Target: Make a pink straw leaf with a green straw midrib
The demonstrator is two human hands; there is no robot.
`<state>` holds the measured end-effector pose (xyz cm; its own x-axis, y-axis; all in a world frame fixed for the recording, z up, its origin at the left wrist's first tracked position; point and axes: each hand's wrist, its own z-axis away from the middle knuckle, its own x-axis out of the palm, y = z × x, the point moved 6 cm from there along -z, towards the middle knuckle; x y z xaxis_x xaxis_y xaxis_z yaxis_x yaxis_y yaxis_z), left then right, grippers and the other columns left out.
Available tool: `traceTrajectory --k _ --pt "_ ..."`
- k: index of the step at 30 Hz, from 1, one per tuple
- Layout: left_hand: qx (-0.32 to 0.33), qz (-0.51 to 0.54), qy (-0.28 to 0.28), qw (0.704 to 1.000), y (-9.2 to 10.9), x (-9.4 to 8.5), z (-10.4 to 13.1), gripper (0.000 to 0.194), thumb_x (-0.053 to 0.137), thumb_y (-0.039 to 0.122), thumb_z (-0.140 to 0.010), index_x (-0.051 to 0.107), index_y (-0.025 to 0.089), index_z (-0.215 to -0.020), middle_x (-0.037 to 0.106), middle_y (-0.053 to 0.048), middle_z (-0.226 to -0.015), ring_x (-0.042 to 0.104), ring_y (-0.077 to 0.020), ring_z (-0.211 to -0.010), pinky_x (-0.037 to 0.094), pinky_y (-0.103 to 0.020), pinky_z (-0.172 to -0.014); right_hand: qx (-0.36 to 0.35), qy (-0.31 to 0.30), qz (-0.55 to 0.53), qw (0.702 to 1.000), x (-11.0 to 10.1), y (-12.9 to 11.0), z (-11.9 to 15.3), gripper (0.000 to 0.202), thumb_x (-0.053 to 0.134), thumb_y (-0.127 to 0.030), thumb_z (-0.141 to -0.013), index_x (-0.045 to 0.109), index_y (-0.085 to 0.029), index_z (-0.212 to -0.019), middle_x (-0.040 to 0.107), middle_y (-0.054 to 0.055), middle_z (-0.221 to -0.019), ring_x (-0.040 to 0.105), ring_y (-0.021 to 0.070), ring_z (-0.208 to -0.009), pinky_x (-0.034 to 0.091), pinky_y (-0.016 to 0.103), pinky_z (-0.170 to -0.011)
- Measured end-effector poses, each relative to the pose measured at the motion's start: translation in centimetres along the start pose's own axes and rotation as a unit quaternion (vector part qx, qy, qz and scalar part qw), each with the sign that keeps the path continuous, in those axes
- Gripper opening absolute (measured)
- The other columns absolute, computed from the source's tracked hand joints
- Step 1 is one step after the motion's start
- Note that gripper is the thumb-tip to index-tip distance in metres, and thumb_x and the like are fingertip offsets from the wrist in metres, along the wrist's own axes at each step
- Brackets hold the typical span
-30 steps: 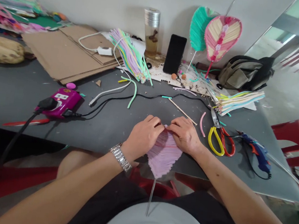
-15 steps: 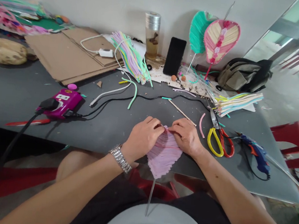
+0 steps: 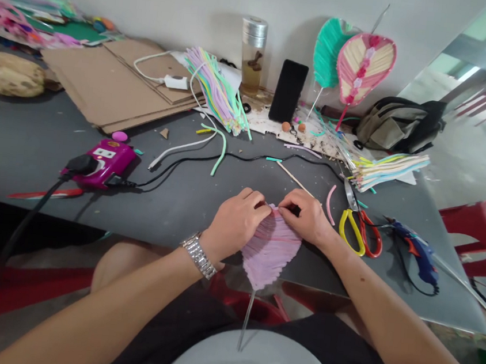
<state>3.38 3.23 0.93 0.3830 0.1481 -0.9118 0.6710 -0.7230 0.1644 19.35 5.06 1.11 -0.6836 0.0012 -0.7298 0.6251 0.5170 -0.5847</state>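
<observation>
Nearest me, the seated person's forearms run off the bottom edge, cut short. A thin stem point(image 3: 247, 321) points back over their pale shirt point(image 3: 258, 363) from a heart-shaped lilac fan point(image 3: 272, 257), which lies at the worktop's point(image 3: 157, 213) near edge, its point overhanging. The left hand point(image 3: 236, 222) covers part of the fan's left side; its fingers are curled, thumb and fingertips pinched together on the far edge. The right hand point(image 3: 304, 216) pinches that edge just beside it, thumb to forefinger, leaving a small gap within the curl. Exactly what lies between the fingertips, I cannot make out.

To the right are scissors point(image 3: 353, 231) with one yellow and one red handle, then a blue glue gun point(image 3: 416, 249). To the left sits a magenta power box point(image 3: 106, 162). Farther off stand a dark phone point(image 3: 288, 91), a bottle point(image 3: 253, 55) and a pink-and-cream fan point(image 3: 365, 70), partly hiding a green one point(image 3: 326, 52).
</observation>
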Motion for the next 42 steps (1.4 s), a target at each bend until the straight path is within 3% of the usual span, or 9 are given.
traceTrajectory --k 7,12,16,18,22,27,32,37,42 --pt "0.004 -0.007 -0.003 1.000 0.0 0.2 0.0 0.021 0.052 0.015 -0.100 0.072 0.019 -0.102 0.065 -0.008 -0.099 0.053 -0.0221 -0.092 0.046 -0.032 -0.069 0.127 -0.149 0.038 0.980 0.4 0.9 -2.6 0.012 0.064 -0.010 -0.078 0.069 -0.016 -0.069 0.068 -0.001 -0.071 0.058 0.0114 -0.065 0.039 0.024 -0.062" --pt "-0.004 -0.010 0.001 1.000 -0.2 0.2 -0.1 0.018 0.057 0.015 -0.098 0.073 0.020 -0.102 0.067 -0.008 -0.099 0.054 -0.0219 -0.090 0.044 -0.031 -0.066 0.194 -0.291 0.109 0.930 0.9 0.5 -5.1 0.014 0.066 -0.006 -0.074 0.073 -0.017 -0.068 0.074 0.003 -0.071 0.063 0.0147 -0.066 0.038 0.025 -0.059" --pt "-0.009 -0.010 0.007 1.000 -0.2 0.1 -0.2 0.020 0.057 0.011 -0.097 0.074 0.021 -0.097 0.069 -0.007 -0.097 0.055 -0.0208 -0.087 0.045 -0.031 -0.065 0.165 -0.397 0.207 0.879 2.0 -0.4 -6.9 0.018 0.066 -0.002 -0.070 0.077 -0.016 -0.073 0.075 0.008 -0.073 0.067 0.0193 -0.069 0.041 0.027 -0.058" --pt "-0.011 -0.007 0.007 1.000 -0.2 0.1 -0.2 0.022 0.056 0.010 -0.096 0.075 0.021 -0.096 0.070 -0.007 -0.097 0.056 -0.0207 -0.087 0.046 -0.031 -0.066 0.137 -0.415 0.244 0.866 2.7 -1.0 -7.7 0.016 0.069 -0.005 -0.070 0.079 -0.016 -0.077 0.075 0.010 -0.075 0.070 0.0229 -0.073 0.044 0.030 -0.062" --pt "-0.006 0.008 0.016 1.000 -0.3 0.1 -0.3 0.024 0.055 0.007 -0.095 0.075 0.021 -0.098 0.071 -0.007 -0.097 0.057 -0.0201 -0.085 0.047 -0.031 -0.067 0.135 -0.368 0.273 0.878 3.1 -1.6 -8.3 0.015 0.074 -0.011 -0.073 0.080 -0.016 -0.086 0.076 0.013 -0.082 0.072 0.0285 -0.086 0.048 0.034 -0.071" --pt "-0.053 0.076 0.059 0.994 -1.3 -0.2 -0.2 0.022 0.055 0.008 -0.092 0.072 0.019 -0.101 0.073 -0.006 -0.098 0.062 -0.0201 -0.088 0.051 -0.032 -0.074 0.128 -0.306 0.279 0.901 1.4 -2.0 -5.6 0.017 0.063 -0.007 -0.083 0.075 -0.019 -0.084 0.076 0.011 -0.086 0.070 0.0235 -0.083 0.042 0.030 -0.066" --pt "-0.082 0.102 0.064 0.989 -1.6 -0.1 -0.2 0.017 0.056 0.008 -0.088 0.069 0.018 -0.093 0.072 -0.007 -0.096 0.063 -0.0213 -0.090 0.052 -0.034 -0.080 0.067 -0.139 0.242 0.958 0.0 -1.8 -1.2 0.016 0.056 -0.010 -0.092 0.070 -0.019 -0.091 0.070 0.005 -0.085 0.061 0.0188 -0.081 0.037 0.029 -0.068" --pt "-0.057 0.078 0.038 0.995 -1.2 0.1 -0.4 0.021 0.055 0.008 -0.090 0.073 0.017 -0.096 0.070 -0.007 -0.099 0.061 -0.0223 -0.091 0.052 -0.036 -0.082 -0.057 -0.078 0.269 0.958 1.1 -2.3 1.2 0.026 0.047 -0.012 -0.099 0.071 -0.018 -0.093 0.065 0.008 -0.090 0.053 0.0205 -0.084 0.036 0.031 -0.073" --pt "-0.049 0.071 0.029 0.996 -1.1 0.3 -0.4 0.022 0.055 0.009 -0.092 0.075 0.017 -0.097 0.069 -0.008 -0.099 0.060 -0.0226 -0.092 0.052 -0.036 -0.082 -0.092 -0.064 0.291 0.950 1.4 -2.4 1.4 0.025 0.049 -0.014 -0.101 0.073 -0.019 -0.096 0.063 0.008 -0.089 0.048 0.0210 -0.082 0.034 0.033 -0.073"
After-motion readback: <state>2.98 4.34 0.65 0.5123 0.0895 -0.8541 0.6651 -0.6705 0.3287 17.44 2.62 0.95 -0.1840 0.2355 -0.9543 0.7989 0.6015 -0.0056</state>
